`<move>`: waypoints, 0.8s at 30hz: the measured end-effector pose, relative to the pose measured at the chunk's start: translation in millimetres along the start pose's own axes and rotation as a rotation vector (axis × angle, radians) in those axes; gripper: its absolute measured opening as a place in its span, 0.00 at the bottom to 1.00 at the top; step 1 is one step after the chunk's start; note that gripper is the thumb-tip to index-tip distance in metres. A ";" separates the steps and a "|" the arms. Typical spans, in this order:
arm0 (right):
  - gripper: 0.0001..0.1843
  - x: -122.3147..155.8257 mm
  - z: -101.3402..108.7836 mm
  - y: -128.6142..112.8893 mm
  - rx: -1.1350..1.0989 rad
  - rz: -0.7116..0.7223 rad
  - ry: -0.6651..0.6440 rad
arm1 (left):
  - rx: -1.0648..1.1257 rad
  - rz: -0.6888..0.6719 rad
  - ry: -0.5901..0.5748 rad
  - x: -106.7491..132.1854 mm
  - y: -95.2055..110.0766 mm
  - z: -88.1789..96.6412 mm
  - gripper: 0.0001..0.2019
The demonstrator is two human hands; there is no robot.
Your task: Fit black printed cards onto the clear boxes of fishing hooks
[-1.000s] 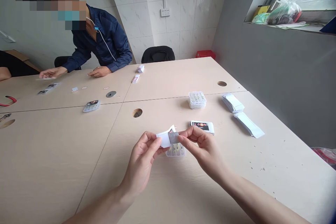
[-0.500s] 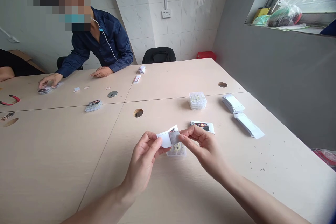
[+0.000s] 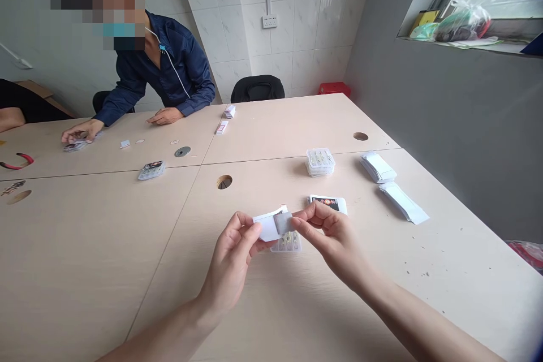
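Note:
Both my hands hold a small white paper card [image 3: 268, 226] with a grey strip over the light wooden table [image 3: 297, 305]. My left hand [image 3: 231, 263] pinches its left end between thumb and fingers. My right hand [image 3: 328, 235] pinches the right end at the grey strip. Just beneath the card lies a small clear plastic case [image 3: 288, 243]. A flat card with a dark printed picture [image 3: 327, 202] rests on the table right behind my right hand.
A stack of clear cases [image 3: 319, 162] stands farther back, and two piles of white paper sleeves [image 3: 388, 184] lie at the right. A round hole [image 3: 224, 181] opens in the table. A person in a dark blue jacket [image 3: 165, 73] works at the far left.
The card's upper flap has folded down flatter between my fingers. The person across the table has pulled a hand in onto a small pile.

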State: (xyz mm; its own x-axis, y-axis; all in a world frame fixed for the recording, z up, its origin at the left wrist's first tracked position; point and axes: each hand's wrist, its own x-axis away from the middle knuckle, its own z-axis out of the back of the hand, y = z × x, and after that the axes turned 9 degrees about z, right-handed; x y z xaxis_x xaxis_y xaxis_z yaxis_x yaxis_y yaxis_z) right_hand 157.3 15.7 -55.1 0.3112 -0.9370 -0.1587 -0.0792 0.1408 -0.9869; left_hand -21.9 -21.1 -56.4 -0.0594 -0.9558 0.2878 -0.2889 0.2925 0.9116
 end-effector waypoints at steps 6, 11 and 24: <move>0.14 0.5 0.9 0.3 -0.013 -0.006 -0.013 | -0.011 0.004 0.014 -0.2 -0.7 0.6 0.09; 0.14 0.3 2.7 -0.4 -0.002 -0.010 -0.029 | -0.014 0.010 0.012 0.1 -0.5 -0.1 0.10; 0.14 -0.6 2.9 2.9 0.015 0.009 -0.026 | -0.015 0.000 0.016 -0.7 -0.5 2.0 0.10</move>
State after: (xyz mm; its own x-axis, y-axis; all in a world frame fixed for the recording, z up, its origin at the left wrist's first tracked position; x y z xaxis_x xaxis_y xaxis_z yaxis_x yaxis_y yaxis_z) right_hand 159.7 17.6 -58.0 0.3353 -0.9270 -0.1680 -0.0678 0.1542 -0.9857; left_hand -23.7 -20.6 -57.6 -0.0440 -0.9554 0.2920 -0.2745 0.2926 0.9160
